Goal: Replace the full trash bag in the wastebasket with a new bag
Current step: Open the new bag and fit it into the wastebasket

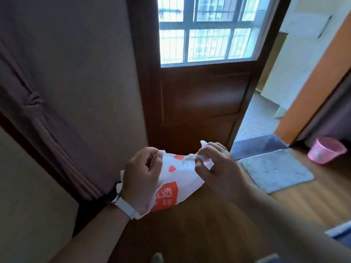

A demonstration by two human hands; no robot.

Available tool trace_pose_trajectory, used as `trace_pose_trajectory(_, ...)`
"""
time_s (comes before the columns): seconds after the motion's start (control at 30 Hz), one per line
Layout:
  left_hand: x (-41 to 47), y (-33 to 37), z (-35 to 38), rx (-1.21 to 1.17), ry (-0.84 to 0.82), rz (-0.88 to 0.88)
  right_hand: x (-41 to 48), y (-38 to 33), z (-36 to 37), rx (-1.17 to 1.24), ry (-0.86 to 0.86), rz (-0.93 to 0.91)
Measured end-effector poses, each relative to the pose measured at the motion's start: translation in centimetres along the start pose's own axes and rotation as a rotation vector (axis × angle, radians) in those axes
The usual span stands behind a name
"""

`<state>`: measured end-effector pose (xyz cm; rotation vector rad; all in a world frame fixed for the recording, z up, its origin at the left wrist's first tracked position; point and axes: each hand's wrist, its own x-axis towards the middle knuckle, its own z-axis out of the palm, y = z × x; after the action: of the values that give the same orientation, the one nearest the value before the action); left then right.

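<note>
A white plastic bag with orange-red print (180, 179) hangs between both hands in front of me, low centre in the head view. My left hand (141, 173) grips its left edge, fingers curled round the plastic. My right hand (214, 164) pinches the crumpled top edge on the right. A pink mesh wastebasket (325, 149) stands on the wooden floor at the far right, beside the wall, well apart from my hands. What it holds cannot be made out.
A dark wooden door with a window (199, 103) stands straight ahead, open to a doorway (260, 114) on the right. A grey mat (275, 169) lies on the floor by the threshold. A curtain (57, 92) hangs at the left.
</note>
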<state>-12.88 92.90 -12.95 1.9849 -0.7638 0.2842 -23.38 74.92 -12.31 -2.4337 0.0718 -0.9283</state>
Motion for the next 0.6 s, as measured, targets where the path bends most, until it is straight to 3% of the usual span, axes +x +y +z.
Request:
trace_pose_trajectory(0.33,13.4,-6.4,6.7,-0.153,-0.174,0.167,6.6,4.0,2.6,-0.218,0.160,0.263)
trace_pose_trajectory(0.6,17.5,-4.0,14.8,-0.361,-0.333,0.296,6.0,8.3,0.0,-0.389,0.223,0.473)
